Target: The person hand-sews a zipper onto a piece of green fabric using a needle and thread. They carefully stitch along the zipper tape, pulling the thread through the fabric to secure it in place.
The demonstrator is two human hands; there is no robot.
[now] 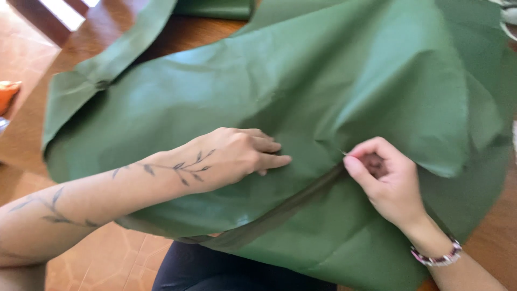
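The left hand [237,156] lies flat on the green cloth [301,97], palm down, its fingers stretched out together and pointing toward the other hand, pressing the cloth onto the worktop [183,32]. A leafy vine is drawn along the back of that hand and up the forearm. The right hand [385,180] sits just across from it, curled up with thumb and fingertips pinched together on the cloth at the upper end of a folded hem [280,210]; something thin and pale sticks out from the pinch, too fine to tell what it is. A beaded bracelet [437,257] circles the right wrist. The hem runs as a darker band from the right hand down and leftward to the near edge of the cloth, passing below the left hand. The cloth itself covers most of the wooden worktop, wrinkled and heaped in soft folds at the right, with a flap turned over at the far left and its near edge hanging over the person's dark trousers [215,269]. Beyond it, reddish floor tiles [102,258] show below, and a small orange thing [8,94] lies at the far left edge.
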